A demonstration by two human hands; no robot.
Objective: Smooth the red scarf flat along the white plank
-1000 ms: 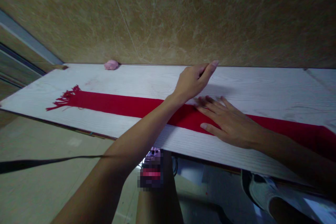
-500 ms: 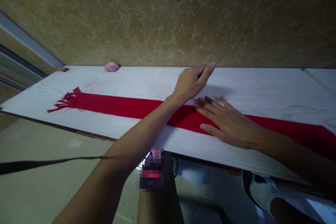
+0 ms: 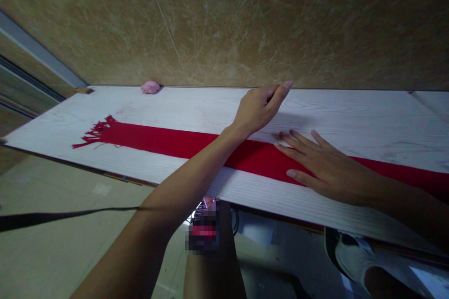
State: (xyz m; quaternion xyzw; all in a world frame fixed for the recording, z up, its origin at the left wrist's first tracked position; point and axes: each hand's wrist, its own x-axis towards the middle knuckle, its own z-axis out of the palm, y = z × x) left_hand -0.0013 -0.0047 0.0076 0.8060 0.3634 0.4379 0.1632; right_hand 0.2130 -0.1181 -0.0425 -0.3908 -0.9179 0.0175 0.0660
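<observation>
A long red scarf (image 3: 164, 141) with a knotted fringe at its left end lies flat along the white wooden board. My right hand (image 3: 319, 166) rests palm down across it, fingers spread, with some fingertips reaching past its far edge. My left hand (image 3: 257, 107) is held above the board beyond the scarf, its fingers curled in and the thumb stretched out. Nothing shows in that hand. My left forearm crosses over the scarf and hides part of it. The scarf's right end runs out of view.
A pink pig figure (image 3: 150, 87) sits at the back of the white board (image 3: 196, 107), against the marbled wall (image 3: 224, 23). A small brown block (image 3: 84, 90) is at the far left corner. A dark strap (image 3: 70, 215) stretches in from the left. A shoe (image 3: 352, 254) shows below.
My right hand has slid to the right along the scarf, still flat. My left hand has barely moved. The scarf's fringed end appears slightly farther right.
</observation>
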